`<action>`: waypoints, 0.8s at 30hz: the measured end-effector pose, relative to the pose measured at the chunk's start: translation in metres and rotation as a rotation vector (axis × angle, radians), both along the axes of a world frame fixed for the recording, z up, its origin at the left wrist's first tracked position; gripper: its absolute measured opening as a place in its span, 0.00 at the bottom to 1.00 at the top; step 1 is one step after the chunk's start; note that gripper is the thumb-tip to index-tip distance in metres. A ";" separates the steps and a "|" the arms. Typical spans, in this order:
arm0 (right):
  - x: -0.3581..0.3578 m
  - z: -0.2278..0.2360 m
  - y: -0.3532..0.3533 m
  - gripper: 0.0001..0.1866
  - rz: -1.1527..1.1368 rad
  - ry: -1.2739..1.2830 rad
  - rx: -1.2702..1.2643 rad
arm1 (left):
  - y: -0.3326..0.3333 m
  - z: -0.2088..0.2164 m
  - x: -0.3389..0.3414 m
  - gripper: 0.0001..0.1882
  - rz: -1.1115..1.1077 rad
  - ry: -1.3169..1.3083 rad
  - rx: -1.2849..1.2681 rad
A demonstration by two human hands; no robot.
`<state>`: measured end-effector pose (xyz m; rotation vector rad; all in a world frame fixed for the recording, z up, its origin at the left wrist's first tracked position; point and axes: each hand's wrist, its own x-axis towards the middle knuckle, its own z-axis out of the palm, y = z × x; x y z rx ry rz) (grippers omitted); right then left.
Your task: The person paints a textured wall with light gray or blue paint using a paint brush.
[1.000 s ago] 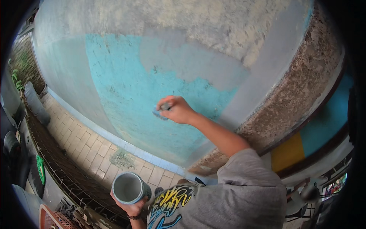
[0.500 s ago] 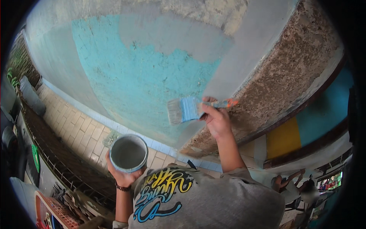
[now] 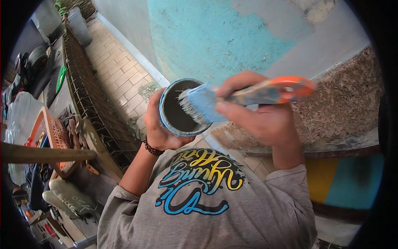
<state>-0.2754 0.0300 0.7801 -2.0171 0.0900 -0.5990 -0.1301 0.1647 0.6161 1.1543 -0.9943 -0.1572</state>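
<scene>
My left hand (image 3: 159, 124) is wrapped round a round paint container (image 3: 165, 119) with a blue-grey rim; grey paint shows inside. Between the fingers and thumb of my right hand (image 3: 261, 120) is a wide paintbrush (image 3: 203, 101) with a light-blue ferrule and a paint-smeared handle, orange at its end. Its grey bristles reach over the container's mouth at the right side; whether they touch the paint I cannot tell. Beyond my hands stands a wall with a turquoise patch (image 3: 199, 41) bordered by grey coating.
Rough bare plaster (image 3: 340, 108) covers the wall's lower right. A tiled floor strip (image 3: 116, 62) runs along its foot. On the left are a dark mesh-like barrier (image 3: 89, 87), an orange plastic basket (image 3: 62, 130), a wooden bar (image 3: 49, 154) and assorted tools.
My right hand has brought the paintbrush away from the wall to the container. The container sits higher and further right in view, and my view has turned toward the left.
</scene>
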 end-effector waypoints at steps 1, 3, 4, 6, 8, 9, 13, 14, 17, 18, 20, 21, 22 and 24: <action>0.002 -0.006 0.005 0.07 0.007 -0.002 0.007 | 0.004 0.002 -0.003 0.53 0.007 -0.002 0.007; 0.007 -0.019 0.012 0.10 -0.007 0.045 -0.108 | 0.008 0.007 -0.007 0.53 0.101 -0.224 -0.012; 0.008 -0.023 0.012 0.10 0.011 0.019 -0.178 | 0.010 0.007 -0.014 0.54 0.104 -0.181 -0.014; 0.009 -0.031 0.017 0.10 0.028 0.036 -0.159 | 0.015 0.008 -0.021 0.54 0.127 -0.214 -0.020; 0.007 -0.033 0.021 0.09 0.046 0.056 -0.141 | 0.021 0.008 -0.027 0.54 0.151 -0.244 -0.026; 0.006 -0.032 0.023 0.09 0.068 0.074 -0.210 | 0.026 0.007 -0.030 0.54 0.158 -0.238 -0.008; 0.000 -0.029 0.027 0.09 0.098 0.058 -0.197 | 0.037 0.008 -0.039 0.55 0.229 -0.304 0.007; -0.002 -0.024 0.028 0.09 0.104 0.056 -0.201 | 0.040 0.007 -0.040 0.55 0.235 -0.305 0.005; -0.006 -0.016 0.032 0.09 0.071 0.102 -0.089 | 0.050 0.006 -0.045 0.60 0.122 -0.287 0.104; -0.005 -0.022 0.033 0.09 0.103 0.076 -0.181 | 0.051 0.007 -0.047 0.61 0.135 -0.288 0.098; -0.002 -0.030 0.034 0.08 0.198 0.064 -0.305 | 0.050 0.011 -0.051 0.61 0.146 -0.293 0.087; -0.002 -0.029 0.035 0.08 0.203 0.062 -0.310 | 0.048 0.015 -0.055 0.58 0.201 -0.294 0.030; -0.003 -0.029 0.035 0.08 0.211 0.078 -0.320 | 0.047 0.017 -0.057 0.55 0.254 -0.294 -0.028; -0.003 -0.026 0.036 0.08 0.224 0.092 -0.334 | 0.049 0.014 -0.057 0.55 0.258 -0.296 -0.030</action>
